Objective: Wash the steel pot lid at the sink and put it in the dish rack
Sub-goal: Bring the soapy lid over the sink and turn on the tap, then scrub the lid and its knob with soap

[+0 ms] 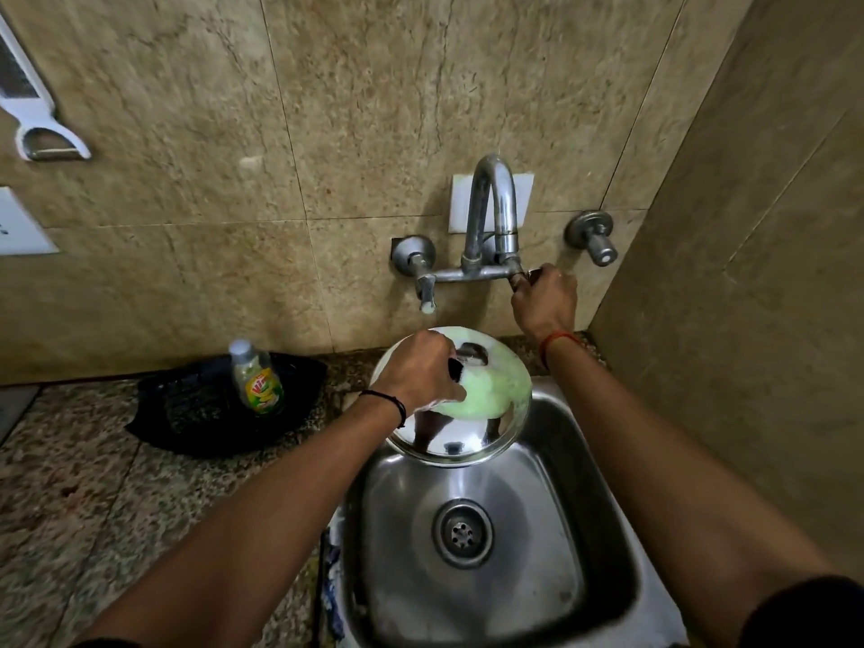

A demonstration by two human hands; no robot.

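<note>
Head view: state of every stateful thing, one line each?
Steel pot lid: soapy, held tilted over the sink.
Left hand: shut on the lid's handle.
Right hand: closed on the tap's right valve.
Tap: no stream visible.
Sink drain: open, unplugged.
Dish soap bottle: upright, capped.

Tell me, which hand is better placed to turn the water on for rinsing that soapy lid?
The right hand: it already grips the tap handle by the faucet. The left hand is busy holding the soapy steel lid above the sink.
</note>
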